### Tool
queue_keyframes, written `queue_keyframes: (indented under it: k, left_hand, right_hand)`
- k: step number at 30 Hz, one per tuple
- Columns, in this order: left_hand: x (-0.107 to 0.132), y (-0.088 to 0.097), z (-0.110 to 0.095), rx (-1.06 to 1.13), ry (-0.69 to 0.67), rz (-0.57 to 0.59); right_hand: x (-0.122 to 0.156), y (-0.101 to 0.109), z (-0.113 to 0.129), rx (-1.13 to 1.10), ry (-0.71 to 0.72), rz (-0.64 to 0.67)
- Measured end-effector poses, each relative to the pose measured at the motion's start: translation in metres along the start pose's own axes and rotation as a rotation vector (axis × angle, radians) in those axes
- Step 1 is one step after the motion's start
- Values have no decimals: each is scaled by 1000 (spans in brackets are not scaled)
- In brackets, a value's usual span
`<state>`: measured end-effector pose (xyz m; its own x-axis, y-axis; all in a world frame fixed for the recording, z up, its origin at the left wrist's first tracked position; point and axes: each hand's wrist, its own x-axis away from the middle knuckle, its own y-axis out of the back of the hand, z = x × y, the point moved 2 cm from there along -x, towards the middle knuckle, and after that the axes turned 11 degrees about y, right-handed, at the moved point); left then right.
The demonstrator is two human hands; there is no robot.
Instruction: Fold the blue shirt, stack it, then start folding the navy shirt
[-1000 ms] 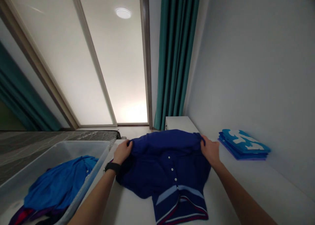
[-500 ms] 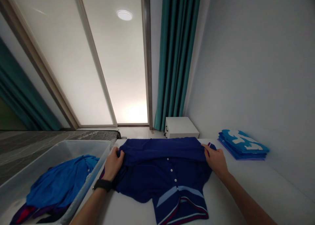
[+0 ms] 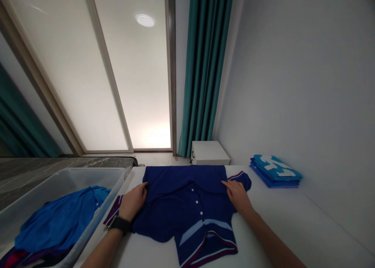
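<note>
left hand: flat, palm down | right hand: flat, palm down

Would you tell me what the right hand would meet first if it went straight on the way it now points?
Probably the navy polo shirt: the right hand rests on it, fingers pointing across its top.

The polo shirt is matt cloth (the bin, glossy plastic).

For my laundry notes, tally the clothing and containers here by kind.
Navy polo shirt: 1
Folded blue stack: 1
Clear plastic bin: 1
Bright blue garment: 1
Purple-and-red garment: 1
Total: 5, counting the stack as one
</note>
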<state>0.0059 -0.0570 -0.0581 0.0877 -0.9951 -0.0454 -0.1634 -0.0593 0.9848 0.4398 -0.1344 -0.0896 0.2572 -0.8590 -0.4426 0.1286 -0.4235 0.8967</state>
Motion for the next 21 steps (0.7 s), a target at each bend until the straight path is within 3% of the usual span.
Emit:
queue_keyframes:
  k: [7,13,17,21]
  left_hand:
    - [31,1,-13,-91,-29,79]
    - [63,7,1,-108,-6,182]
    - [56,23,8,-74,-9,212]
    - [25,31,3,-44,26,150]
  right_hand:
    - [18,15,30,120,3,25]
    - [45,47,52,130,-16,59]
    - [36,57,39,144,-177,212]
    - [8,41,4,89,-427,386]
